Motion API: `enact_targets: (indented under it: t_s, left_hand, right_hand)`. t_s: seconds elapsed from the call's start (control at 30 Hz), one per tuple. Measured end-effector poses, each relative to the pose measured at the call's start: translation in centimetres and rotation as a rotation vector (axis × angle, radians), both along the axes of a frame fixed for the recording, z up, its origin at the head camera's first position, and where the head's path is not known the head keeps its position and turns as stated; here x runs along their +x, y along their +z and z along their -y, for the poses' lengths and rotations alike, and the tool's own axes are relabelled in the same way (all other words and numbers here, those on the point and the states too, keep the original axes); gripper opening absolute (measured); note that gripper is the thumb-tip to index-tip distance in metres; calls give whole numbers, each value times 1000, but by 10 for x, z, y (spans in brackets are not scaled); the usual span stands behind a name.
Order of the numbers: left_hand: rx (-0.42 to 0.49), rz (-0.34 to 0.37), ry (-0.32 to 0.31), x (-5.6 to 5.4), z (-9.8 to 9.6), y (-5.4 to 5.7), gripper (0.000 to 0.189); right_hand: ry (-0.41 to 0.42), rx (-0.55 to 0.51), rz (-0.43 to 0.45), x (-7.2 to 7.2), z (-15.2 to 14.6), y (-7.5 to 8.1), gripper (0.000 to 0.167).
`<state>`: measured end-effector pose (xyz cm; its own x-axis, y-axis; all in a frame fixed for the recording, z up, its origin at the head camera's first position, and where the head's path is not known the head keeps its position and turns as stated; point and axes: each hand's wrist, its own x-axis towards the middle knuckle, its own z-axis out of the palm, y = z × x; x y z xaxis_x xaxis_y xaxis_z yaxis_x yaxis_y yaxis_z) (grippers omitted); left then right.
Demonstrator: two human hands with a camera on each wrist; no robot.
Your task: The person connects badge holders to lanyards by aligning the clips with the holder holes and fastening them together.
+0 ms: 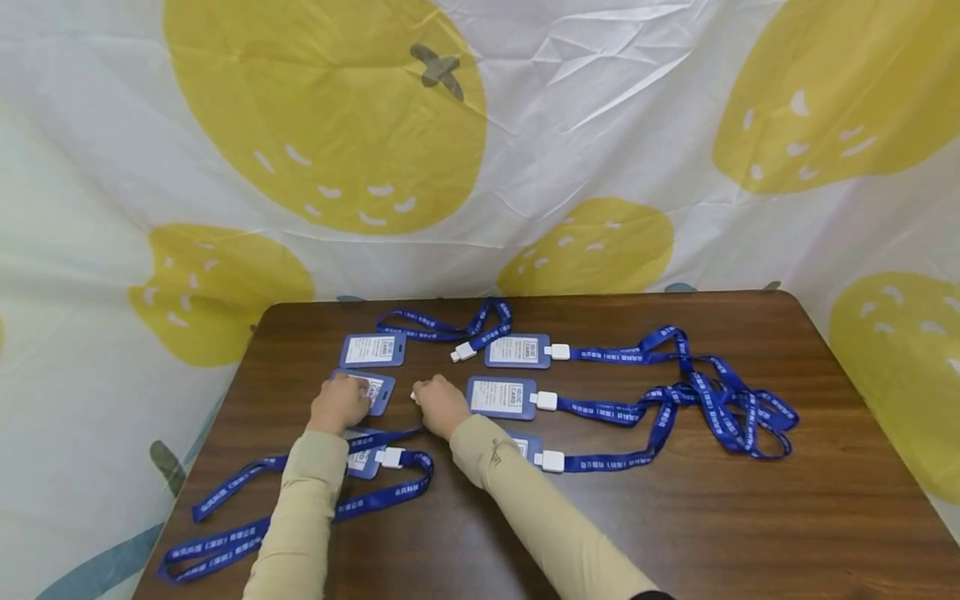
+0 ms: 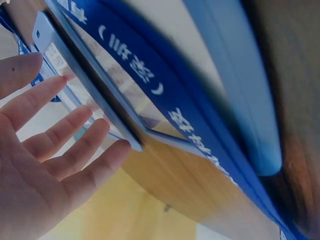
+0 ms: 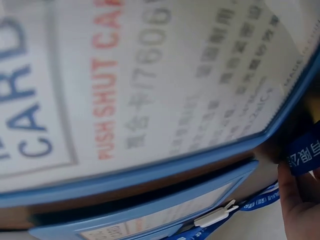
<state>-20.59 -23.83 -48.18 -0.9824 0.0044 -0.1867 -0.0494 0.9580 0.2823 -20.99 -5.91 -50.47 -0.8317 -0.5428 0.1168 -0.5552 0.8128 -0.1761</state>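
Observation:
My left hand (image 1: 341, 404) is at the middle blue ID card holder (image 1: 385, 393) of the left column. In the left wrist view its fingers (image 2: 75, 130) are spread, fingertips right at that holder's face. To the right, my right hand (image 1: 440, 406) pinches a blue lanyard (image 3: 305, 150) near its white clip (image 1: 414, 396). That strap runs back leftward over the nearest left holder (image 1: 363, 468), which has its own lanyard attached. At the far left lies a holder (image 1: 372, 350) without a strap; a loose lanyard (image 1: 427, 327) is behind it, its clip pointing left.
Three holders form a right column, such as the middle one (image 1: 501, 397), their lanyards (image 1: 712, 400) tangled toward the right of the brown table (image 1: 825, 517). My right forearm partly covers the nearest one (image 1: 528, 448). A fruit-print cloth (image 1: 420, 250) hangs behind the table.

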Motion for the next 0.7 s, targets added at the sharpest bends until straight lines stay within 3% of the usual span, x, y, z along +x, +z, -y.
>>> enact_targets:
  t_s: [0.27, 0.5, 0.7]
  left_hand:
    - [-7, -12, -13, 3, -10, 1, 30]
    - [-17, -13, -46, 5, -18, 2, 30]
    - [-30, -40, 1, 2, -15, -3, 39]
  right_hand:
    - [5, -43, 29, -4, -10, 2, 17]
    - [38, -49, 2, -7, -15, 2, 13]
    - [52, -64, 2, -8, -17, 2, 13]
